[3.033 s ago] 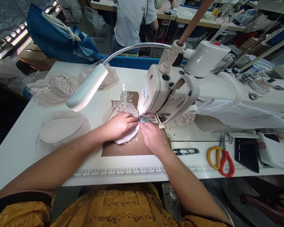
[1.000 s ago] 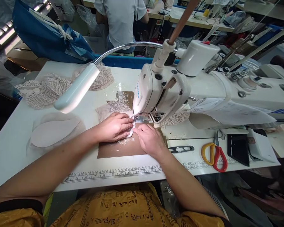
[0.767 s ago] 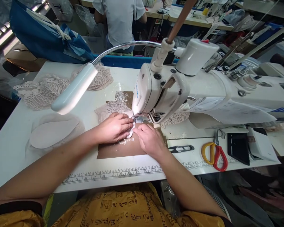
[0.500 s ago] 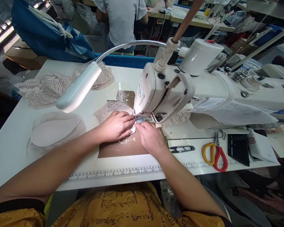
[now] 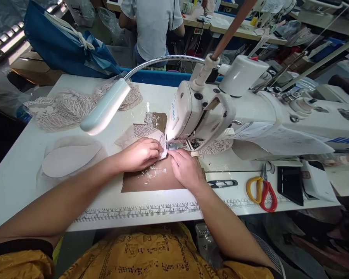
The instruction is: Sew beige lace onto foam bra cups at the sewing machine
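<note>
At the sewing machine [image 5: 244, 108], sheer vein-patterned lace [image 5: 142, 132] in left hand's [image 5: 142, 155] pinch (right hand's [image 5: 187, 168] grip unclear)

Three seconds ago a broad lobe of the lace [image 5: 144, 132] reached out from under my left hand [image 5: 142, 155] toward 7 o'clock of the presser foot [image 5: 168, 146]; now just a small corner shows there, close in. That leaves more of the board [image 5: 151, 180] bare at 7 o'clock. My left fingers, earlier stretched flat to the foot, have curled and drawn back toward 9 o'clock. My right hand [image 5: 187, 166], folded with its fingertips at 6 o'clock a second ago, now points a straighter finger right beside the foot.
</note>
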### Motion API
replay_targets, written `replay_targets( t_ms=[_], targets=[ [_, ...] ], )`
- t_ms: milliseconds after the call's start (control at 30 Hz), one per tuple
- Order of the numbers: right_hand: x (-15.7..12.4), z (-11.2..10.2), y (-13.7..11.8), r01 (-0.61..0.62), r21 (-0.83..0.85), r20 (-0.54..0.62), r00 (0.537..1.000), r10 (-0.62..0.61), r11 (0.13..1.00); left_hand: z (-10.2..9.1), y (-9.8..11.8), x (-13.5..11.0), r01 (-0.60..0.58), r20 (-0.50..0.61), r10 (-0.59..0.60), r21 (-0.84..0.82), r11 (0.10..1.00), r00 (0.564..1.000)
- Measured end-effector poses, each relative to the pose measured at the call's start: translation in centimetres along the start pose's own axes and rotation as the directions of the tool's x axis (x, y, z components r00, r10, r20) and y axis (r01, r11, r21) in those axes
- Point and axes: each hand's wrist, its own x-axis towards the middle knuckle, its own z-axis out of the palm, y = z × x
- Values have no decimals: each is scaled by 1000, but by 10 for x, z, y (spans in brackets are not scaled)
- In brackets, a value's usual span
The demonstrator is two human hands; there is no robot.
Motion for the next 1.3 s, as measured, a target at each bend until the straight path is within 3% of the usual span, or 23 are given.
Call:
replay_targets(
  t_ms=[100, 233, 467, 567, 667, 767, 900, 1067, 1300],
  targets=[
    [2, 4, -2, 23, 35, -20, 1000, -22, 999, 8, 1, 4, 43, -59, -48, -86, 995, 997],
    [9, 7, -6, 0, 21, 4, 1000, 0, 1000, 7, 8, 8, 94, -21, -97, -118, 989, 995],
    [14, 7, -3, -1, 185, -19, 1000, 4, 983, -19, 18, 0, 103, 224, -107, 29, 994, 969],
    [12, 8, 1, 29, 234, -47, 999, -19, 972, -16, 12, -1, 38, 193, -49, 61, 997, 980],
    [11, 9, 1, 35, 253, -49, 999, -24, 967, -5, 1, 0, -45, 72, 44, 11, 999, 996],
    [12, 6, -2, 22, 227, -22, 1000, -17, 974, 2, -4, 3, -63, -6, 63, -54, 997, 998],
    [13, 2, -6, 18, 130, 19, 1000, -21, 991, 2, -3, 4, -49, 2, 49, -26, 998, 999],
    [9, 1, -2, 120, 96, 41, 991, -125, 988, -1, -1, 3, -93, 50, 86, 168, 981, 995],
    [-6, -2, 2, 231, 11, 37, 972, -232, 973, 0, 2, 1, -124, 97, 104, 223, 967, 990]
  ],
)
